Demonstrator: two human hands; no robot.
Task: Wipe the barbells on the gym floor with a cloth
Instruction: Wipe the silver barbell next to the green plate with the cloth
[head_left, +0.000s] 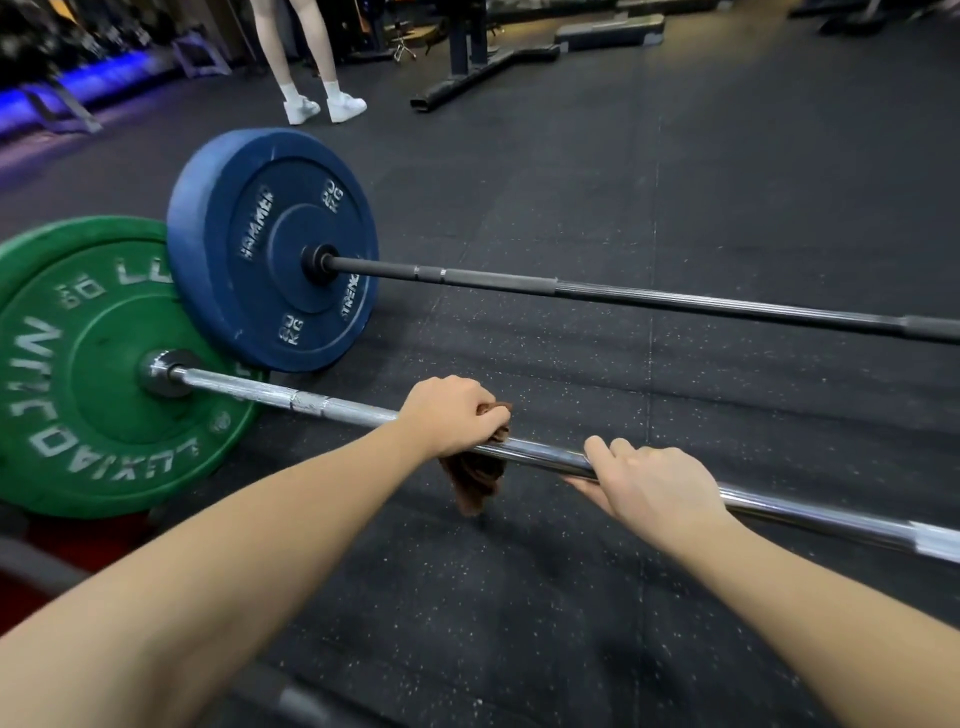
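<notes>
1. Right, the black speckled gym floor (571, 597) fills most of my view, and both barbells lie on it.
2. The green plate (93, 374) stands on edge at the left, mounted on the near bar.
3. The blue plate (270, 249) stands just behind it on the far bar, and its rim covers part of the green one from where I watch.
4. The silver barbell (332, 405), the one being wiped, runs from the green plate across to the right edge, nearest the camera.
5. The black barbell (675, 301) runs roughly alongside it, farther back and apart from the hands.
6. A bystander (306, 52) in white socks and shoes stands at the top left, well away.
7. The right hand (644, 483) grasps the silver shaft bare, with the thumb over the top and the fingers wrapped underneath.
8. The left hand (447, 415) sits on the same shaft, just toward the green plate from the right hand, its fingers (488, 413) clenched around the cloth and bar together.
9. The brown cloth (475, 478) is wrapped over the silver shaft under that left hand, with its loose end hanging below the bar.
</notes>
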